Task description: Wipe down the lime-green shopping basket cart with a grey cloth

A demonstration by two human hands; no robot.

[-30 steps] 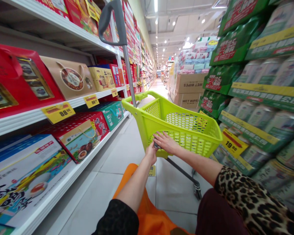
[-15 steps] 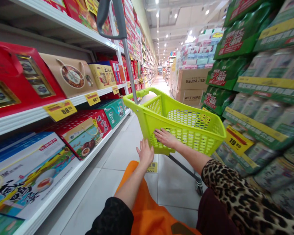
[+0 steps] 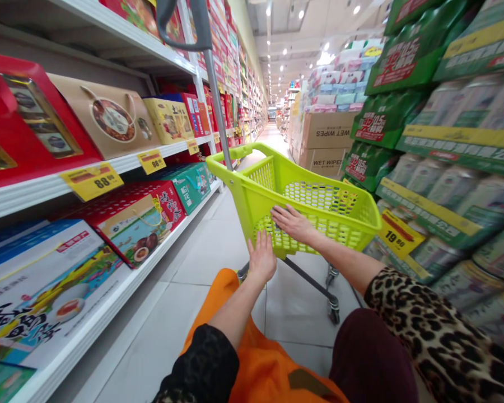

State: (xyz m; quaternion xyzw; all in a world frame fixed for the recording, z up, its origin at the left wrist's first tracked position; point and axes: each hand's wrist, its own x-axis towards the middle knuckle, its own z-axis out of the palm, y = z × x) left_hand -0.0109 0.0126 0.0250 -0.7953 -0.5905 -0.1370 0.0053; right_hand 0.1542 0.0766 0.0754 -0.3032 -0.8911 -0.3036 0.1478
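A lime-green shopping basket on wheels [image 3: 327, 224] stands in front of me, its grey pull handle [image 3: 212, 67] raised at the left end. My left hand [image 3: 262, 257] lies against the basket's lower near corner, fingers stretched upward. Higher on the same perforated side, my right hand [image 3: 293, 224] rests with its fingers extended and pointing left. Neither hand is wrapped round anything. Below the basket, a thin grey leg ends in a caster [image 3: 333, 309] on the tiled floor. Orange cloth [image 3: 252, 352] lies across my lap.
White shelves [image 3: 159, 263] on the left carry gift boxes [image 3: 105, 120] and yellow price tags. Stacked can packs [image 3: 445, 184] crowd the right side, bearing a price sign [image 3: 399, 234]. Wet-wipes cartons [image 3: 325, 134] stand beyond the basket. The aisle runs straight ahead.
My left hand has slid right and up onto the basket's side. My right hand has shifted slightly right and up. The view has moved a little, and more of the casters shows.
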